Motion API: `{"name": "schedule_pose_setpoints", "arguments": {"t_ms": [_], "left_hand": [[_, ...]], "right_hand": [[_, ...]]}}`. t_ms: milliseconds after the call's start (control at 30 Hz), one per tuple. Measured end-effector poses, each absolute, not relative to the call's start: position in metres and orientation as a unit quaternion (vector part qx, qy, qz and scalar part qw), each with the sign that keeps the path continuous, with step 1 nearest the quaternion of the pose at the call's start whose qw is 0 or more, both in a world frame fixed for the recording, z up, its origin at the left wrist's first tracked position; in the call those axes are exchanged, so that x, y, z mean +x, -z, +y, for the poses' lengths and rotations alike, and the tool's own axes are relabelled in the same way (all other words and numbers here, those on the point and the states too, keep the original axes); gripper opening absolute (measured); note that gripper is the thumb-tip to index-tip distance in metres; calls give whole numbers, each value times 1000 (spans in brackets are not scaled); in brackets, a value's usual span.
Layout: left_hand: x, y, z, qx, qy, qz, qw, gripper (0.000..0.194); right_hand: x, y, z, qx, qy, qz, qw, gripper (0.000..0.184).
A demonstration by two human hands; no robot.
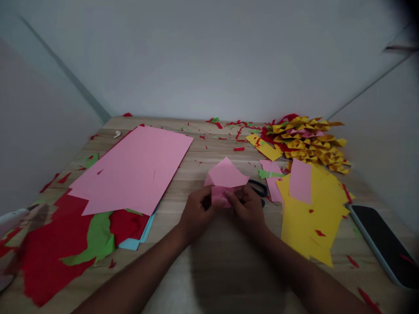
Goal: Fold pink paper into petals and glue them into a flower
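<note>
Between my two hands, above the middle of the table, is a small piece of pink paper (pixel 222 195) with a crease across it. My left hand (pixel 199 208) pinches its left edge. On the other side my right hand (pixel 248 207) grips it, the thumb pressed on its face. Just beyond the fingers lies a larger pink paper piece (pixel 225 173) with a pointed top. Dark-handled scissors (pixel 258 187) rest behind my right hand, mostly hidden by it.
Large pink sheets (pixel 137 170) lie left over red paper (pixel 55 248) and a green scrap (pixel 100 237). Yellow sheets (pixel 306 222) and a phone (pixel 381 242) are at right. Folded yellow paper pieces (pixel 310 144) are heaped at the back right. Red scraps litter the wooden table (pixel 183 174).
</note>
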State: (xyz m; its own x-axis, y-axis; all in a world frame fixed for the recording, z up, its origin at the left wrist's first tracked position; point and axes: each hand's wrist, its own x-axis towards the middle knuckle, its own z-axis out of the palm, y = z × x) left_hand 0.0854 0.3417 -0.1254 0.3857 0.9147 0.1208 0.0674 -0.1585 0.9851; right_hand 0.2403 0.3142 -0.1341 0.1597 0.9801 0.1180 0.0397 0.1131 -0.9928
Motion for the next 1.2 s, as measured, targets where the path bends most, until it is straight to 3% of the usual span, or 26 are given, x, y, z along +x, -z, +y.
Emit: {"name": "schedule_pose_setpoints", "arguments": {"t_ms": [267, 400, 567, 633, 867, 1200], "left_hand": [[89, 120, 345, 566, -449, 383, 575, 22], [88, 119, 344, 573, -432, 376, 586, 25], [85, 120, 341, 600, -406, 393, 566, 59], [85, 120, 341, 610, -403, 385, 562, 64], [88, 121, 342, 637, -404, 369, 544, 40], [88, 119, 340, 634, -381, 407, 537, 37]], "right_hand": [[242, 132, 312, -503, -435, -481, 571, 26], [242, 129, 315, -513, -370, -497, 593, 18], [243, 129, 315, -515, -351, -498, 603, 17], [243, 130, 314, -505, -362, -501, 602, 17], [243, 127, 314, -480, -379, -505, 609, 15], [242, 124, 315, -502, -377, -514, 585, 17]]}}
